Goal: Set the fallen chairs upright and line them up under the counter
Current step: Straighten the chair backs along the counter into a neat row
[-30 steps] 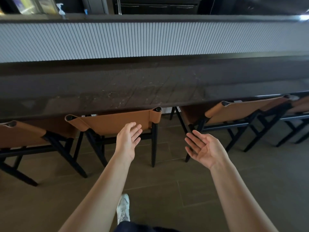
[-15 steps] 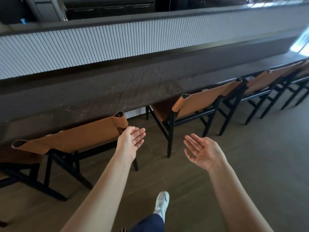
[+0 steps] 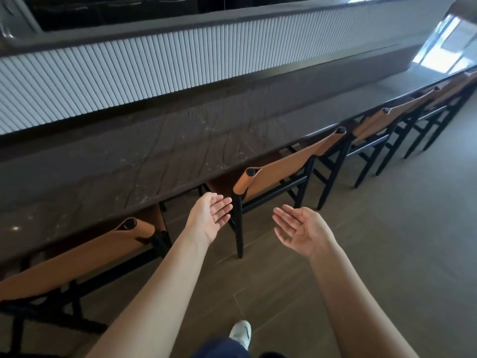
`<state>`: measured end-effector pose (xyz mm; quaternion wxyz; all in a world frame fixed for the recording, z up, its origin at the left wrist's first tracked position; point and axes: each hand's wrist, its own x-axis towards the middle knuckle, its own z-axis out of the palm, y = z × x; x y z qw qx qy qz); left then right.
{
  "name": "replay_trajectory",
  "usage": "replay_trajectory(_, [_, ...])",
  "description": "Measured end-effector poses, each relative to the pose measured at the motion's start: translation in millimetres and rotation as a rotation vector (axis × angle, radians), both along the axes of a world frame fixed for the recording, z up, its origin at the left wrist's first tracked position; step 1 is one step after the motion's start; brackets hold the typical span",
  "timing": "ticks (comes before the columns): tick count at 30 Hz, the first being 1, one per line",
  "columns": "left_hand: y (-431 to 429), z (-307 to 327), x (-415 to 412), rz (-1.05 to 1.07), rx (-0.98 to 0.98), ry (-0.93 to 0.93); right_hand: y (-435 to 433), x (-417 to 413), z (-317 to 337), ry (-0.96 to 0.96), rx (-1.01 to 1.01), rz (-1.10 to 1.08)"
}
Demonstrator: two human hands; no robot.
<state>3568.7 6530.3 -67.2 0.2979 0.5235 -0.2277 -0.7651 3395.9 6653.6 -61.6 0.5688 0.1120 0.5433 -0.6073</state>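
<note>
chairs (image 3: 371, 125) stand upright under the counter (image 3: 180, 140), row running toward 2 o'clock. left hand (image 3: 211, 215) and right hand (image 3: 302, 228) spread, empty; nearest tan chair (image 3: 289, 161) lies at 1 o'clock of the left, the closer one.

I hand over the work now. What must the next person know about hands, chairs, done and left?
Left hand: open, fingers straight, empty.
Right hand: open, fingers straight, empty.
Near chair, middle chair and the farther chairs stand upright, tucked under the counter.
No fallen chair in view.
Left, probably: check the row beyond the frame for fallen chairs.
</note>
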Motion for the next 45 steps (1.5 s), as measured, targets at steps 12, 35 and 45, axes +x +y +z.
replay_trajectory(12, [-38.2, -4.6, -94.0, -0.068, 0.132, -0.040, -59.0, -89.1, -18.0, -0.032, 0.074, -0.002])
replay_trajectory(35, [-89.1, -56.0, -253.9, 0.637, 0.367, -0.076, -181.5, -286.3, -65.1, 0.017, 0.165, 0.388])
replay_trajectory(45, [-101.9, -66.7, -262.4, 0.913, 0.394, -0.150, -235.4, -289.5, -98.4, 0.083, 0.198, 0.322])
